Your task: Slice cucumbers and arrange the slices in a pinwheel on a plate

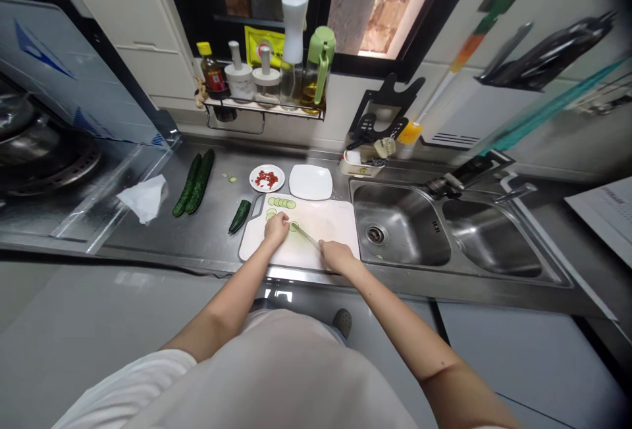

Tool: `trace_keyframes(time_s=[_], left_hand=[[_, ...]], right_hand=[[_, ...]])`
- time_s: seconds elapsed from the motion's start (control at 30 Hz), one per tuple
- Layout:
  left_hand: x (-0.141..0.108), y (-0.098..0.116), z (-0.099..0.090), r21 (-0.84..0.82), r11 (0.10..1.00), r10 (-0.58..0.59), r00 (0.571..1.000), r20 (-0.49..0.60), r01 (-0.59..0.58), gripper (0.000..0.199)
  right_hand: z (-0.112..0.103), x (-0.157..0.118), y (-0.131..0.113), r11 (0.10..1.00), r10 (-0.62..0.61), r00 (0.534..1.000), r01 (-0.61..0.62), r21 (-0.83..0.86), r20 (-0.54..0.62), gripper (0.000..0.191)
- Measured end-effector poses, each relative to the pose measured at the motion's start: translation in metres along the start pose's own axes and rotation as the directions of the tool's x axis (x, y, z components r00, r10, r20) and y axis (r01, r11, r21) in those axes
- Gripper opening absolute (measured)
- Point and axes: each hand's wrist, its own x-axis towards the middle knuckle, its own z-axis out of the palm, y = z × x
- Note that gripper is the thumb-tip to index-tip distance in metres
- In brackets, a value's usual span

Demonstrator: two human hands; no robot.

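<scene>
Shirt [281, 376], hands [277, 227] [336, 255], knife [308, 237], red pieces [267, 179] on plate [253, 176]

The papers [605, 215] run past the right edge, their print too small to read.

cutting board [326, 218]: white, dark grey edge; slices [284, 202]: pale green; two whole cucumbers [200, 182]: dark green; small plate [253, 177]: white, its chopped pieces [267, 179] red; square plate [311, 182]: plain white; oil bottle cap [324, 35]: light green; sauce bottle cap [203, 48]: yellow; splash panel [54, 80]: pale blue with darker blue angular shapes
</scene>
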Motion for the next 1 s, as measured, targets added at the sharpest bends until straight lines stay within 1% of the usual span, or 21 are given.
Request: trace_keyframes(time_s=[0.27, 0.33, 0.43, 0.53, 0.6, 0.73, 0.83, 0.9, 1.0], left_hand=[[-0.002, 0.002, -0.001, 0.008, 1.0, 0.002, 1.0, -0.011, -0.002, 0.025], [-0.004, 0.002, -0.001, 0.012, 1.0, 0.009, 1.0, -0.016, -0.009, 0.025], [-0.006, 0.003, -0.001, 0.022, 0.999, 0.03, 0.999, -0.025, -0.03, 0.024], [-0.009, 0.003, 0.001, 0.034, 0.998, 0.056, 0.998, -0.023, -0.055, 0.024], [-0.011, 0.003, 0.003, 0.048, 0.996, 0.073, 0.997, -0.017, -0.072, 0.025], [-0.015, 0.004, 0.006, 0.101, 0.99, 0.102, 0.995, -0.019, -0.1, 0.029], [-0.016, 0.007, 0.007, 0.126, 0.987, 0.102, 0.995, -0.021, -0.098, 0.026], [-0.016, 0.008, 0.006, 0.122, 0.989, 0.085, 0.996, -0.014, -0.083, 0.023], [-0.013, 0.012, 0.003, 0.103, 0.993, 0.056, 0.998, -0.005, -0.056, 0.019]], right_hand=[[0.011, -0.014, 0.012, 0.998, 0.032, 0.999, -0.032, 0.061, 0.002, 0.03], [0.017, -0.017, 0.016, 0.993, 0.043, 0.999, -0.04, 0.111, -0.024, 0.028], [0.028, -0.022, 0.022, 0.969, 0.076, 0.993, -0.054, 0.241, -0.085, 0.025], [0.039, -0.024, 0.023, 0.93, 0.144, 0.976, -0.077, 0.358, -0.163, 0.023], [0.044, -0.024, 0.022, 0.91, 0.194, 0.96, -0.099, 0.402, -0.203, 0.023], [0.05, -0.023, 0.019, 0.887, 0.254, 0.941, -0.135, 0.441, -0.223, 0.025], [0.054, -0.021, 0.018, 0.873, 0.283, 0.932, -0.154, 0.462, -0.224, 0.028], [0.056, -0.021, 0.019, 0.864, 0.281, 0.931, -0.14, 0.484, -0.233, 0.031], [0.06, -0.02, 0.02, 0.845, 0.252, 0.934, -0.084, 0.527, -0.255, 0.038]])
